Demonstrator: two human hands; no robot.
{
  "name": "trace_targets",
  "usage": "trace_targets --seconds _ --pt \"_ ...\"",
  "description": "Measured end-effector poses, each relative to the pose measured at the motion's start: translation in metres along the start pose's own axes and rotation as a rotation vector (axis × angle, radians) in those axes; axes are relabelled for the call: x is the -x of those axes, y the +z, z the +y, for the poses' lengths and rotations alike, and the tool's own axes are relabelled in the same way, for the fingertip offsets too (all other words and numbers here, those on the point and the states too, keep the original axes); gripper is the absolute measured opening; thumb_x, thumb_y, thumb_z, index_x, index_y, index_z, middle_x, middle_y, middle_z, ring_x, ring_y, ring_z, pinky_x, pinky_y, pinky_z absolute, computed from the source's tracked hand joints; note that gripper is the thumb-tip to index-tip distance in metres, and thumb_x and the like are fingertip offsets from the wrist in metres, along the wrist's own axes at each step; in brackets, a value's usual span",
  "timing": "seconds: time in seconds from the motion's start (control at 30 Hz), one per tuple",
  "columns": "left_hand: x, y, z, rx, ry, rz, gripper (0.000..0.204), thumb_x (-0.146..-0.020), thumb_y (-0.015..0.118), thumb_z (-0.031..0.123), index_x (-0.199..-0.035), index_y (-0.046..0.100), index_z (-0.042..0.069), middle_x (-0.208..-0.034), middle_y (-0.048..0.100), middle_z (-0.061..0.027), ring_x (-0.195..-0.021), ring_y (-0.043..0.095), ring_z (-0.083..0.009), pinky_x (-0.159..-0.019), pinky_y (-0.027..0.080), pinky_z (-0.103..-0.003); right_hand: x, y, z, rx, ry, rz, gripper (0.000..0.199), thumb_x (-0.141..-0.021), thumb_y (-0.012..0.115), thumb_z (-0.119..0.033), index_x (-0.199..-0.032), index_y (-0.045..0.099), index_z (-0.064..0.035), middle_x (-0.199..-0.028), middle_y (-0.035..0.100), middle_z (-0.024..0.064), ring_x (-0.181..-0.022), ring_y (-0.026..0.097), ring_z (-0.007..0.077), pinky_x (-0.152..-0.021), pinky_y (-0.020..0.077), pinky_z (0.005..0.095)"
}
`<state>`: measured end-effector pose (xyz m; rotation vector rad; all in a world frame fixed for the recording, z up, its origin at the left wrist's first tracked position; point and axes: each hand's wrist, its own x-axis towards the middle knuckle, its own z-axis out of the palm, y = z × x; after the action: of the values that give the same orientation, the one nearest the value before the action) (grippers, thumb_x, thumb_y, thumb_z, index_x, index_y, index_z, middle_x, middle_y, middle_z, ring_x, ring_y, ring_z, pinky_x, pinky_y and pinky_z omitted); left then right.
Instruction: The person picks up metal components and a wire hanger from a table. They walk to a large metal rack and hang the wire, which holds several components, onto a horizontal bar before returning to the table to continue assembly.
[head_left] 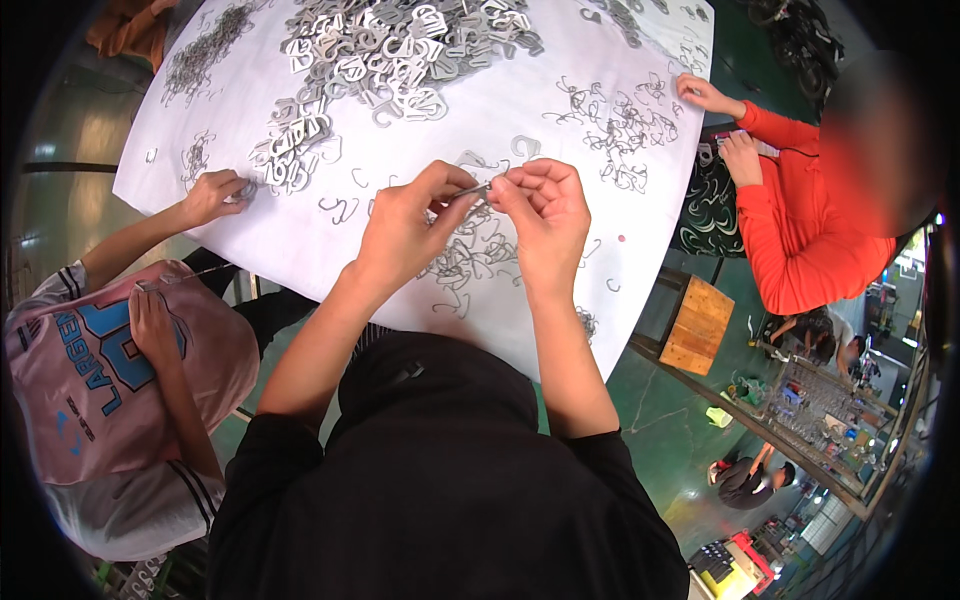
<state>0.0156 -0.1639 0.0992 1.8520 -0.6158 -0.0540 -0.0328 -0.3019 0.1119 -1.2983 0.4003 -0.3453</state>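
My left hand [405,225] and my right hand [545,215] meet above a white table [560,60], pinching a small thin metal wire piece [478,190] between their fingertips. Under and around my hands lies a scatter of bent metal wire hooks [465,255]. A large heap of flat grey hanger-shaped plastic parts [390,50] sits farther back on the table.
A person in a pink shirt at my left has one hand [215,195] on the table by a small pile. A person in an orange top [800,230] works at the right edge. A wooden stool [697,325] stands on the green floor at right.
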Motion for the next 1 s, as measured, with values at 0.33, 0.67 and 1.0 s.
trace_targets --seconds 0.33,0.67,1.0 --pt "-0.062 0.061 -0.074 -0.077 -0.02 -0.171 0.021 -0.09 0.06 0.018 -0.102 0.066 0.002 -0.099 0.066 -0.0106 -0.09 0.064 -0.0226 -0.076 0.053 -0.033 0.007 -0.052 -0.007 0.068 -0.498 0.169 0.029 -0.08 0.065 0.011 -0.099 0.046 -0.0002 -0.092 0.062 0.012 -0.084 0.063 0.0157 -0.074 0.0535 0.0265" --pt "-0.108 0.146 -0.124 -0.586 -0.005 -0.282 0.03 -0.074 0.074 0.02 -0.098 0.065 0.005 -0.095 0.066 -0.0108 -0.09 0.062 -0.0282 -0.079 0.051 -0.036 0.008 -0.081 -0.008 0.121 -0.497 0.213 0.028 -0.082 0.065 0.009 -0.1 0.046 -0.0004 -0.092 0.061 0.0123 -0.082 0.063 0.0163 -0.073 0.0533 0.027" --pt "-0.08 0.073 -0.004 0.116 -0.156 -0.212 0.016 -0.081 0.07 0.008 -0.095 0.068 0.002 -0.084 0.07 -0.0048 -0.073 0.064 -0.0107 -0.065 0.05 -0.026 -0.002 -0.067 0.012 0.227 -0.412 0.173 0.021 -0.083 0.065 0.005 -0.097 0.05 0.0005 -0.085 0.065 0.0083 -0.076 0.064 0.0117 -0.068 0.0527 0.0236"
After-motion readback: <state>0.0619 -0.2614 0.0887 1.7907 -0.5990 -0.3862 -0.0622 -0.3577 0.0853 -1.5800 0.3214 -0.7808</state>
